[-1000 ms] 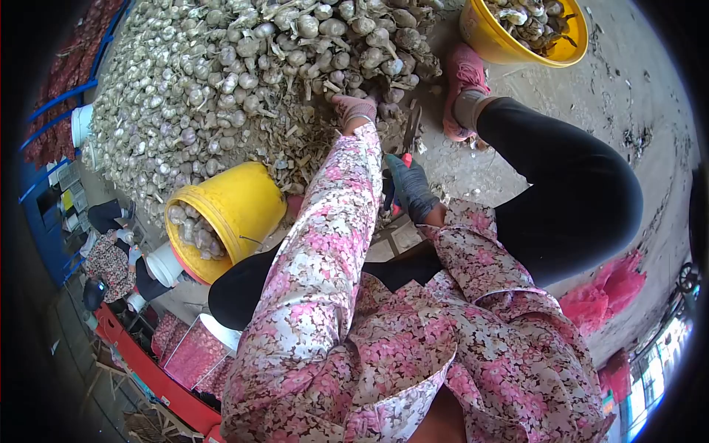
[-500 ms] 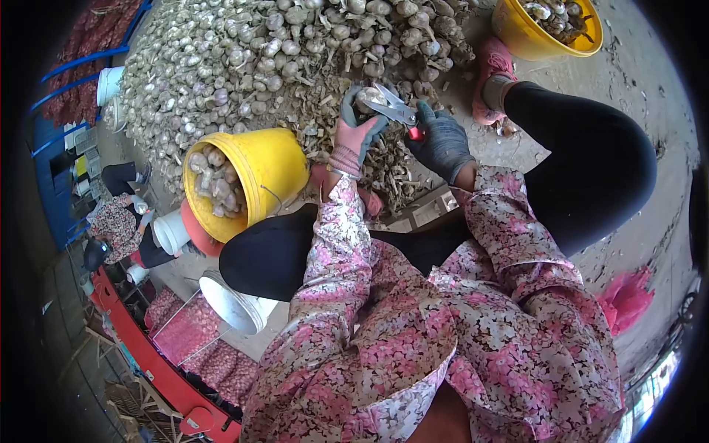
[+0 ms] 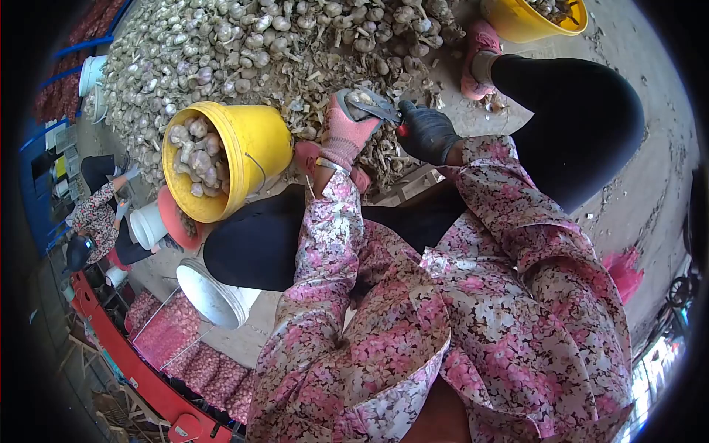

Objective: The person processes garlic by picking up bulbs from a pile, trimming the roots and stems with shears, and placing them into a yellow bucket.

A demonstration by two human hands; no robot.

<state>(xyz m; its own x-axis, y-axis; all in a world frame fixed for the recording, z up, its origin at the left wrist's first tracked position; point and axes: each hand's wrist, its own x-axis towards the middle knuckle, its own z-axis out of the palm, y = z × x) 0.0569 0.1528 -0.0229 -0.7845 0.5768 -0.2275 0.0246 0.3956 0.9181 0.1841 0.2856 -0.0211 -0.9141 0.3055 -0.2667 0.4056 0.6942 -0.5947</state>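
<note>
My left hand (image 3: 346, 134), in a pink glove with grey fingers, is wrapped round a garlic bulb (image 3: 359, 100). My right hand (image 3: 428, 134), in a dark grey glove, grips a pair of pruning shears (image 3: 381, 110) with a bit of red handle showing. The shears' blades reach left across the bulb, right at the left hand's fingers. Both hands are above dry garlic skins and stalk scraps (image 3: 380, 159). Beyond them spreads a large heap of garlic (image 3: 244, 48).
A tilted yellow bucket (image 3: 258, 148) of garlic bulbs leans by my left knee. Another yellow bucket (image 3: 509, 21) is beyond my right foot. A white bucket (image 3: 214, 294) lies at left, near red net sacks (image 3: 168, 332). Another person (image 3: 100, 214) sits at far left.
The view has shifted, so most things sit further left and higher. The shears' blades, spread apart before, now look closer together and lie over the bulb.
</note>
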